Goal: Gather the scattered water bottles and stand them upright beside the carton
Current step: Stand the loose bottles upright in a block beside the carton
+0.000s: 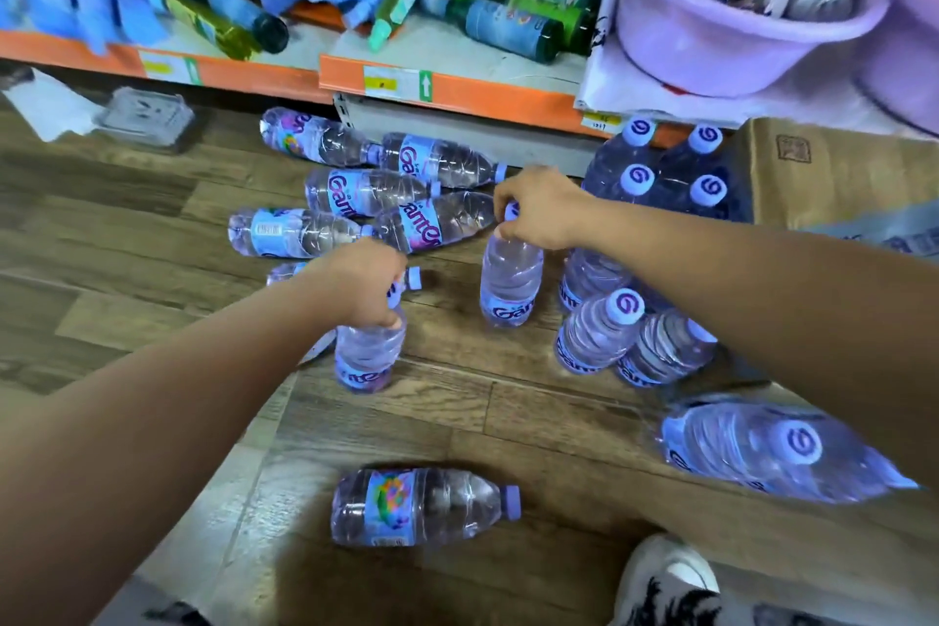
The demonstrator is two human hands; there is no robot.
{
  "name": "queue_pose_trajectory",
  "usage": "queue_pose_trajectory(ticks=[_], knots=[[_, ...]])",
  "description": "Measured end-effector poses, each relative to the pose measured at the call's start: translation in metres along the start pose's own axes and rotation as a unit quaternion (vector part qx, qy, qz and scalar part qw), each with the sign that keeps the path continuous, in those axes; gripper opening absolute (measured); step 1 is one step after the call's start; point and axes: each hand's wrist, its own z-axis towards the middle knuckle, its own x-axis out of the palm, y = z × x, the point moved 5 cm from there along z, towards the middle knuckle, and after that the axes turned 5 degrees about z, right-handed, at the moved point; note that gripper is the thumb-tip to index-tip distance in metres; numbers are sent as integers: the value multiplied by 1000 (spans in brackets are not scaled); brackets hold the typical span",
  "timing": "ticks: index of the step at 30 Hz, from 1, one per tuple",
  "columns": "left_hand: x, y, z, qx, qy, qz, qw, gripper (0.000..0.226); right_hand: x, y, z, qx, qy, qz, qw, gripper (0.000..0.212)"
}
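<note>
Arms (pixel 203 371) outstretched, left hand (pixel 363 282) gripping bottle (pixel 368 356), right hand (pixel 538 214) gripping second bottle (pixel 510 285)

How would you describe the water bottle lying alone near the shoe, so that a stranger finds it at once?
From the orange-edged shelf, come across the wooden floor toward the person. There, left of the white shoe, one water bottle lies on its side, purple cap pointing right. Unlike the lying bottles heaped near the shelf, it lies apart and touches nothing.
</note>
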Motion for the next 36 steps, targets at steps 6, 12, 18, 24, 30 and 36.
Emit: queue_pose_trajectory(ticks=[6,12,18,24,30,36], knots=[[-47,-22,30,27,-76,-120,990,33,-33,-27,28,37,-83,19,996,26],[-72,-66,71,47,-142,-100,984,22,-55,-54,62,74,-83,-11,994,48],[-90,-86,99,42,-164,-43,985,31,-66,-83,79,91,-88,-35,991,48],[-98,-99,111,53,-155,-71,984,37,-67,-95,85,105,-119,-10,987,44],[-107,-113,121,66,-174,-81,979,35,-63,-94,88,80,-111,-10,991,35],[-105,-117,124,67,-184,-142,970,35,-70,-99,74,77,-72,16,994,38]])
